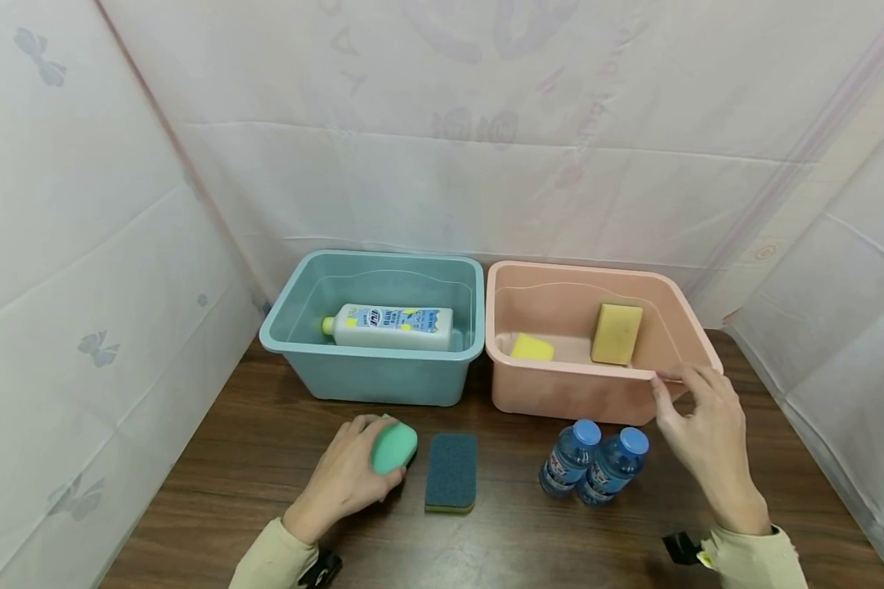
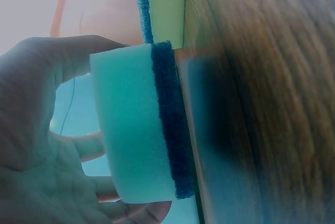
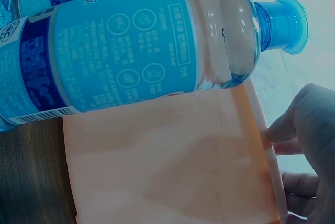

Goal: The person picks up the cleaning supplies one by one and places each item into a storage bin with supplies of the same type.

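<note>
Two bare hands are under inspection at a dark wood-grain tabletop. We find the left hand clamped on a green scouring sponge, its thumb on the near side and its fingers round the far side. The sponge is in front of the blue plastic bin, its dark abrasive layer facing down; we cannot tell whether that layer touches the wood. Just to its right lies a second scouring sponge, dark side up, with a yellowish edge showing below.

We record the right hand pinching the front rim of the pink plastic bin near its right corner, the thumb against the outer side. Between that hand and the second scouring sponge, two water bottles with blue caps stand upright before the pink bin: the left bottle and the right bottle, close beside each other.

Inside the pink bin we note a small yellow sponge, partly hidden by the front rim, and a larger yellow sponge to its right, tilted up. In the blue bin a white detergent bottle lies on its side, yellow cap to the left. Both forearms wear pale sleeves. White patterned sheeting hangs behind the bins and along both sides.
</note>
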A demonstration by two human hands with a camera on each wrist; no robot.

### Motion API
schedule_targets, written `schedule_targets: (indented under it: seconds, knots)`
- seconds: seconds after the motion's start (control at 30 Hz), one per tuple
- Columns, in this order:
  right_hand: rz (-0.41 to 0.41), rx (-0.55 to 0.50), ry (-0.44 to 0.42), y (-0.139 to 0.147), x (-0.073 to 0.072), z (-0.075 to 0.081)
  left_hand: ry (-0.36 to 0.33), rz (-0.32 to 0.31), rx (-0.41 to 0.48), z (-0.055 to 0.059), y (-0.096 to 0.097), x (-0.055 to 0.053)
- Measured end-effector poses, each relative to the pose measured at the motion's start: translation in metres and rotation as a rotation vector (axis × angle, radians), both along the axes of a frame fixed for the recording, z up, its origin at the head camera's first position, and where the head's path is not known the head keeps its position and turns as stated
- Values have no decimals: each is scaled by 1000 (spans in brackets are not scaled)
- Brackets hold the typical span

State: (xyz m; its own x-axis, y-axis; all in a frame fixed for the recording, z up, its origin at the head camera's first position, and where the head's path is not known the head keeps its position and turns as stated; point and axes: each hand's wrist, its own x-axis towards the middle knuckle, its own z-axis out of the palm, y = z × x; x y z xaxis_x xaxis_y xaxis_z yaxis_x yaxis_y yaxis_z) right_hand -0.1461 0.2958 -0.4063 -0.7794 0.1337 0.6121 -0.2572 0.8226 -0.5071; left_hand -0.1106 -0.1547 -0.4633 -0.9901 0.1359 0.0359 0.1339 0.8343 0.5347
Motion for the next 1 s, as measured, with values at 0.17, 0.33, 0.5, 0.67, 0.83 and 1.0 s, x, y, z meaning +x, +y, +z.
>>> schedule_targets:
  seconds: [0.17,0.33,0.5,0.67,0.83,1.0]
  knots:
    - [-2,-2,-8,0,1,1,16,-4,1,2,-1,-1]
    - [1,-2,-1,0,1,1,25,-2,0,5,-2,-1]
    - [3,-4,5,0,0,1,29,-2,-5,9,-3,-1]
    - [4,-1,6,-1,0,2,56,-12,-15,13,-2,-1]
    - [7,2,17,-1,0,2,91,-21,-6,19,0,-2]
    - [13,6,32,-1,-1,2,97,-33,1,24,3,-3]
